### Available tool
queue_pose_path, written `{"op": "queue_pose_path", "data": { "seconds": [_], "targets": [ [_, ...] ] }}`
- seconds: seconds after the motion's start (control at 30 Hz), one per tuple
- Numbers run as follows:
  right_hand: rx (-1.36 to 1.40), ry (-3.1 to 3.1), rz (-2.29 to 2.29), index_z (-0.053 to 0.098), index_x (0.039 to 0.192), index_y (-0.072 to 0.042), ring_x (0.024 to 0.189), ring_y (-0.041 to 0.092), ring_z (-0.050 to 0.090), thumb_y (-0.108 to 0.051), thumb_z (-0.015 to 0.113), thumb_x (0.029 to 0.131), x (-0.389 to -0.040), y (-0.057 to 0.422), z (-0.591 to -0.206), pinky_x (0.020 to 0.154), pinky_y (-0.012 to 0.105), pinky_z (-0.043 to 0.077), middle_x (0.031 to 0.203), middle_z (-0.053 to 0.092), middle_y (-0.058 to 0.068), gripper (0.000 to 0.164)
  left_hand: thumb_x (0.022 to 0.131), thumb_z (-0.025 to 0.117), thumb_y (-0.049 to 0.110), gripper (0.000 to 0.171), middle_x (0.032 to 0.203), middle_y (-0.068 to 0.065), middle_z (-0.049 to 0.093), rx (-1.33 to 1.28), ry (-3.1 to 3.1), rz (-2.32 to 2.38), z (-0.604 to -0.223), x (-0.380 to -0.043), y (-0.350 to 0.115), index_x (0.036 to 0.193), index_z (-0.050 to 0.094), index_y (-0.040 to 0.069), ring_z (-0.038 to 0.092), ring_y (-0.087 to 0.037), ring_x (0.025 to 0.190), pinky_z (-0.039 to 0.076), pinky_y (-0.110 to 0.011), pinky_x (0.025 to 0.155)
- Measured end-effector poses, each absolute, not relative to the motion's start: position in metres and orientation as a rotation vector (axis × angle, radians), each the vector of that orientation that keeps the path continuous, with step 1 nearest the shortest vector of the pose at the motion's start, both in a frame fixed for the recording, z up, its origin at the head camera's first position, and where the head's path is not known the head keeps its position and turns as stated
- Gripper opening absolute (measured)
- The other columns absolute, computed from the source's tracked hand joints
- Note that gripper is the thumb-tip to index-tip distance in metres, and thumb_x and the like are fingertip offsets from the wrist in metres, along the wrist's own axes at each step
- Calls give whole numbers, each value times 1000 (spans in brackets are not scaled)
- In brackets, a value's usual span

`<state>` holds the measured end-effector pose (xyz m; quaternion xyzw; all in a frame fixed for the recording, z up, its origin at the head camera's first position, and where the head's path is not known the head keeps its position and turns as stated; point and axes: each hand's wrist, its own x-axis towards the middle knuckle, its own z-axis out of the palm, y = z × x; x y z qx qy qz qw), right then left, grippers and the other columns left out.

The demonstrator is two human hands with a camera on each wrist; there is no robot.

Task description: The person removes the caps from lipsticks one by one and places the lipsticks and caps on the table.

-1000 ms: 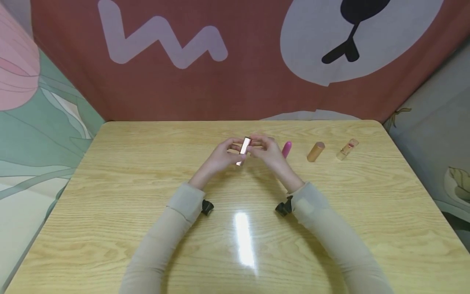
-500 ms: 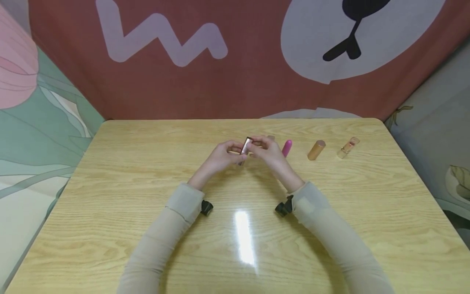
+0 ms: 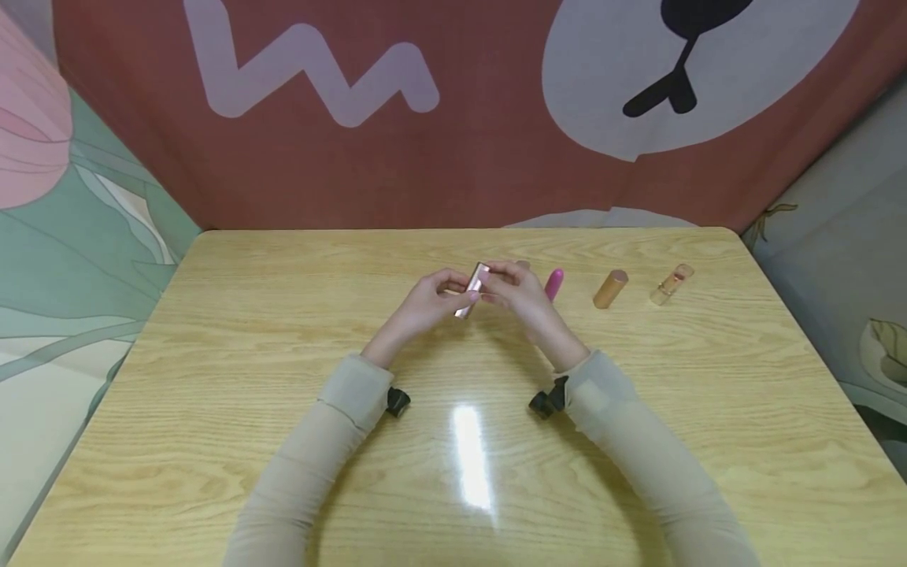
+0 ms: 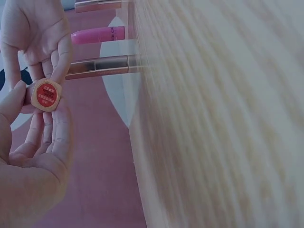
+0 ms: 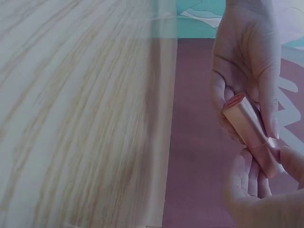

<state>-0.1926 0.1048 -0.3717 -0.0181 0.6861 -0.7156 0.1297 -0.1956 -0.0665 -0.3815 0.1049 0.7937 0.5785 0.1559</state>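
Both hands hold one shiny rose-gold lipstick tube (image 3: 472, 289) above the table, tilted. My left hand (image 3: 431, 299) pinches its base end between thumb and fingers. My right hand (image 3: 523, 293) pinches the other end. In the left wrist view, the lipstick's base (image 4: 46, 95) faces the camera with a red printed label. A thin seam crosses the tube (image 5: 251, 128) in the right wrist view, the cap end lying in the right fingers.
To the right stand a pink bullet-shaped tube (image 3: 554, 284), a gold-brown tube (image 3: 610, 290) and a clear-topped lipstick (image 3: 671, 284). Another rose-gold tube (image 4: 99, 66) stands behind the right hand. A red printed cloth (image 3: 482, 181) rises behind the wooden table (image 3: 248, 315).
Both hands stay nearly in place while the lipstick's angle and the right fingers' grip shift slightly. The top of the tube behind the right hand has come into view.
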Motion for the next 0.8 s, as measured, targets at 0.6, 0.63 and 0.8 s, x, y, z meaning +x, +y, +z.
{"op": "queue_pose_path", "data": {
  "seconds": [0.6, 0.63, 0.8],
  "targets": [
    [-67, 1871, -2108, 39, 133, 11, 87, 1, 61, -9, 47, 98, -191, 107, -369, 85, 17, 53, 94, 58, -8, 41, 92, 65, 21, 32, 122, -14, 61, 312, 2279, 1646, -377, -193, -73, 119, 59, 5, 66, -28, 103, 55, -39, 86],
    [-73, 1867, -2111, 39, 133, 11, 87, 1, 61, -8, 47, 98, -190, 107, -368, 85, 17, 53, 94, 58, -8, 40, 92, 64, 21, 32, 122, -14, 61, 313, 2276, 1646, -377, -193, -73, 120, 59, 6, 66, -28, 103, 55, -41, 86],
    [-83, 1858, -2117, 39, 131, 11, 87, 2, 60, -6, 47, 98, -190, 106, -367, 85, 15, 52, 94, 56, -7, 38, 92, 65, 21, 32, 122, -13, 61, 307, 2256, 1658, -375, -192, -74, 119, 59, 6, 66, -28, 104, 55, -42, 87]
  ]
}}
